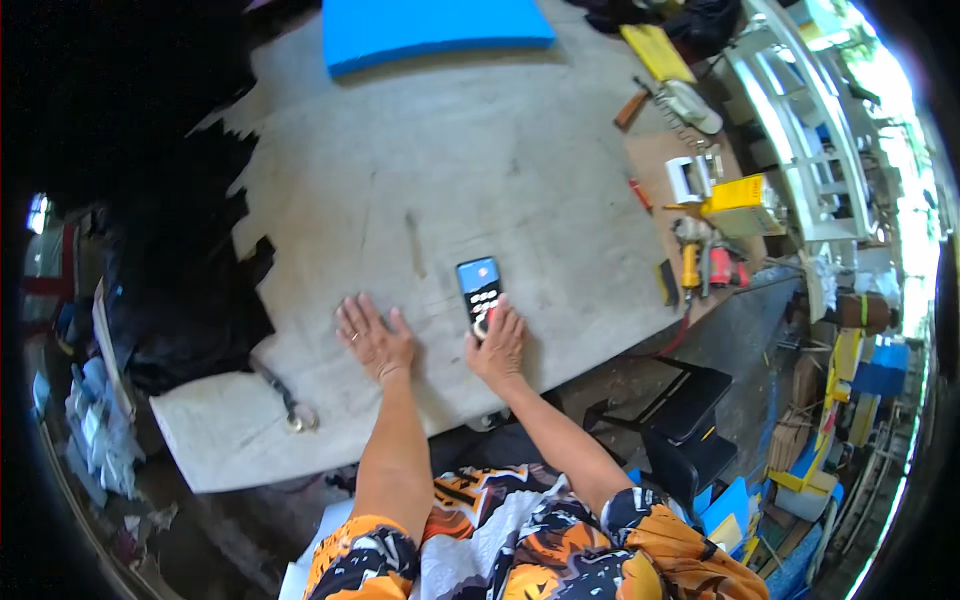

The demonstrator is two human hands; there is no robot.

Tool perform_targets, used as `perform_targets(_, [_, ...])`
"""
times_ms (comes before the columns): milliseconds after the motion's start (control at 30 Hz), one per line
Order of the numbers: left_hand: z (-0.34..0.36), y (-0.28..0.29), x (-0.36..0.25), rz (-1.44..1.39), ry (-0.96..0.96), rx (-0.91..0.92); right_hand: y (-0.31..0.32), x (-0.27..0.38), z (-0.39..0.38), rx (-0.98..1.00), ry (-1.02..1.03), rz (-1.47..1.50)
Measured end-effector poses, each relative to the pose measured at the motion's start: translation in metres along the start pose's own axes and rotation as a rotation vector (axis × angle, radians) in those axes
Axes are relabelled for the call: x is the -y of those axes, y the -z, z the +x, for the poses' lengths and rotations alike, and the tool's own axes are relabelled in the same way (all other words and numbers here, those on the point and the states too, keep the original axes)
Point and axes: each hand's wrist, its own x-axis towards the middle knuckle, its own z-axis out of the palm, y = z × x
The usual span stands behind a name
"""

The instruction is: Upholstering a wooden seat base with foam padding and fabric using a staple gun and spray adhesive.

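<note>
My left hand (375, 338) lies flat on the large pale worktable (320, 210), fingers spread, with a ring on one finger and nothing held. A dark smartphone (480, 280) with a lit screen rests on the tabletop to its right. Around the phone's lower end is my right hand (498, 348), thumb on its left side and fingers along its right edge, partly covering the screen. Scissors (285, 395) with dark blades lie left of my left hand, near the table's front edge.
Black material (190, 250) with a ragged edge covers the table's left side. A blue foam slab (440, 35) lies at the far end. On the right are a yellow box (745, 200), a yellow-handled air tool (690, 265) and a red tool (728, 268). A black stand (690, 410) is beside the table.
</note>
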Motion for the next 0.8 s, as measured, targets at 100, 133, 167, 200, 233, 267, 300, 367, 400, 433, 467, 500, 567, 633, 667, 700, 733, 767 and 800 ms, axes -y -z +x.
perform_targets(100, [0.000,0.007,-0.007,0.004,-0.016,-0.004,0.016,-0.021,0.019,-0.009,0.055,-0.006])
perform_targets(133, [-0.001,0.012,-0.007,-0.004,-0.030,-0.048,0.024,-0.028,0.026,0.059,0.082,-0.006])
perform_targets(167, [0.001,0.015,-0.008,-0.015,-0.025,-0.004,0.032,-0.036,0.036,-0.040,0.108,-0.017])
perform_targets(200, [0.002,0.017,-0.010,-0.032,-0.018,-0.017,0.042,-0.047,0.044,0.051,-0.011,0.198])
perform_targets(233, [0.002,0.019,-0.012,-0.033,-0.031,-0.031,0.052,-0.059,0.052,0.148,-0.124,0.417])
perform_targets(267, [0.002,0.021,-0.011,-0.014,-0.024,-0.002,0.060,-0.072,0.061,0.255,-0.232,0.641])
perform_targets(300, [0.001,0.022,-0.012,-0.002,-0.019,-0.002,0.066,-0.087,0.075,0.370,-0.315,0.884])
perform_targets(367, [0.001,0.024,-0.016,0.019,-0.032,-0.010,0.069,-0.121,0.123,0.303,-0.396,1.021])
perform_targets(400, [0.001,0.024,-0.019,0.039,0.007,0.013,0.069,-0.141,0.155,0.243,-0.436,0.938])
perform_targets(433, [-0.002,0.025,-0.019,0.019,-0.023,0.019,0.075,-0.168,0.184,0.124,-0.326,0.794])
perform_targets(467, [-0.001,0.026,-0.018,-0.003,-0.061,-0.026,0.080,-0.193,0.218,-0.005,-0.228,0.645])
perform_targets(500, [-0.001,0.025,-0.022,0.018,-0.022,-0.001,0.087,-0.219,0.254,-0.168,-0.111,0.426])
perform_targets(567, [-0.004,0.012,-0.033,0.055,0.033,-0.040,0.098,-0.269,0.315,-0.284,-0.164,0.170])
perform_targets(633, [-0.007,-0.006,-0.045,-0.010,0.235,-0.094,0.100,-0.309,0.350,-0.352,-0.207,0.089])
perform_targets(667, [-0.004,-0.019,-0.054,0.032,0.292,-0.169,0.100,-0.326,0.365,-0.433,-0.163,0.051])
perform_targets(700, [-0.002,-0.030,-0.067,0.030,0.484,-0.142,0.096,-0.332,0.374,-0.384,-0.220,0.020])
perform_targets(733, [-0.002,-0.040,-0.084,0.075,0.438,-0.202,0.088,-0.330,0.375,-0.436,-0.145,0.040])
perform_targets(767, [0.001,-0.052,-0.107,0.187,0.557,-0.174,0.086,-0.331,0.373,-0.399,-0.188,-0.109])
perform_targets(800, [0.009,-0.062,-0.132,0.261,0.724,-0.112,0.088,-0.334,0.375,-0.295,-0.273,-0.250])
